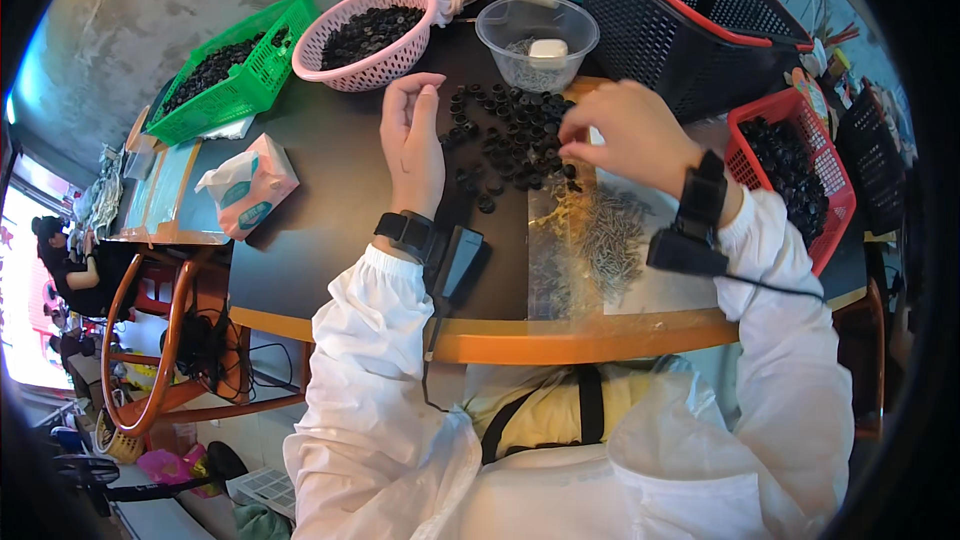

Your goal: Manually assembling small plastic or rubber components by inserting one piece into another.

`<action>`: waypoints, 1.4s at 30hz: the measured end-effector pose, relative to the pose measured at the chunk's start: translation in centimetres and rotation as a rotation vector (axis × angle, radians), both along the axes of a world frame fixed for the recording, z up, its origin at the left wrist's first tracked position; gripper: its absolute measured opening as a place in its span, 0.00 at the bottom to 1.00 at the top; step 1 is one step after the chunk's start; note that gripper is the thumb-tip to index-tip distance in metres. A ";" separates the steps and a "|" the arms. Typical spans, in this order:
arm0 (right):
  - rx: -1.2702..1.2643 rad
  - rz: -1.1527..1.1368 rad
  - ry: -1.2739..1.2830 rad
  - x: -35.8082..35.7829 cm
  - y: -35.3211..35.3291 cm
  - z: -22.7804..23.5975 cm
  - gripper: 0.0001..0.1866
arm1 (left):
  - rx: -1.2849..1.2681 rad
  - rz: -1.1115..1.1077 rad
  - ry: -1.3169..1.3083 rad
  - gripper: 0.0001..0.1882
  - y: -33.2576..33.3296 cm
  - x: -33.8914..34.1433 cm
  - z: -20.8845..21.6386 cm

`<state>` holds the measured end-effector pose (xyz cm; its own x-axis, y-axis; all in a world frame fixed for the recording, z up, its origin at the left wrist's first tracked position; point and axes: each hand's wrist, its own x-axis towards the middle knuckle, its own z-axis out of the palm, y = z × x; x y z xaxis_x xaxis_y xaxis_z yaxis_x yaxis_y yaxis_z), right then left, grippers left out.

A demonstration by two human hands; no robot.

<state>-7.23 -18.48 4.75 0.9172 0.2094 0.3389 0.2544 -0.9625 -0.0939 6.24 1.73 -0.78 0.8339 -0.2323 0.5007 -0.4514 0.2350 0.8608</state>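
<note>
At the dark, wood-edged table, the left hand curls, the right hand hovers (pinching anything? I can't tell). Its black plastic wrist box, swinging low, could scatter black plastic rings between them, or slim silver pins.

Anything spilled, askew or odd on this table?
One oddity: a white block sits in the clear bowl with small metal pieces, unlike them in shape and colour. The loose black pieces look clustered rather than spilled; no clear damage shows.
</note>
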 end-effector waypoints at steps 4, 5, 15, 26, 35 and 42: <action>0.177 -0.095 0.028 -1.4 -0.2 -2.8 0.10 | 0.054 0.007 -0.217 0.06 -0.1 -2.6 1.8; 0.194 -0.073 0.032 -1.4 0.0 -3.3 0.10 | 0.034 -0.014 -0.254 0.05 -0.2 -3.1 1.5; 0.730 -0.003 0.130 -2.4 -1.4 -2.5 0.11 | 0.507 -0.427 -0.847 0.08 -0.2 -5.6 3.3; 1.357 -0.016 0.304 -6.3 -2.9 -5.0 0.16 | 0.817 -0.509 -0.778 0.13 -1.6 -6.9 0.8; 1.383 -0.034 0.297 -6.7 -1.2 -5.2 0.15 | 0.838 -0.528 -0.619 0.12 -2.1 -7.1 0.8; 1.536 -0.051 0.285 -7.0 -0.6 -5.1 0.23 | 0.662 -0.620 -0.323 0.08 -2.3 -7.4 1.0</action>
